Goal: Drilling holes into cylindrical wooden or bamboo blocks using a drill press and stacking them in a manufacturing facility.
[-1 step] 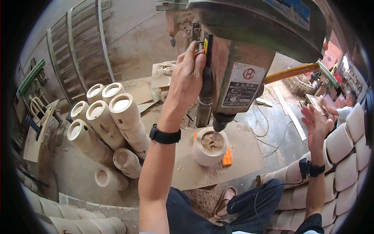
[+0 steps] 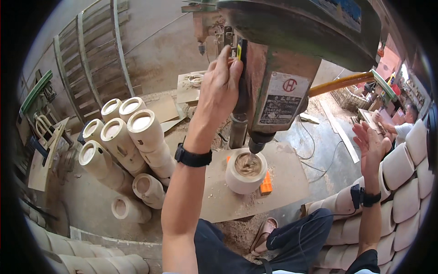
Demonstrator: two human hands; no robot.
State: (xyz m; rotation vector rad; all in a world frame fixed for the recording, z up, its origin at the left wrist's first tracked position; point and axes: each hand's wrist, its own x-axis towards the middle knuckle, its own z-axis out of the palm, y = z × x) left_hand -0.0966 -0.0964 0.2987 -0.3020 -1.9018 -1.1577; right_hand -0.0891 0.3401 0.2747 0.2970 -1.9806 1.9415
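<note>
My left hand is raised to the side of a green drill press, its thumb and stretched index finger at a dark switch box with a yellow label. It holds nothing that I can see. Below the chuck, a pale round wooden block stands upright on a board. The bit reaches into the block's hollow, where wood shavings look blurred. My right hand is raised at the right, open, fingers spread, touching nothing.
Orange blocks flank the wooden block. Several hollowed cylinders are stacked at left. More pale wooden pieces are piled at right. An orange-yellow handle juts from the drill press. Another person sits at far right.
The shavings in the hollow, still and distinct before, are now smeared in a swirl around the bit. My left hand has shifted only slightly at the switch box; my right hand stays put.
</note>
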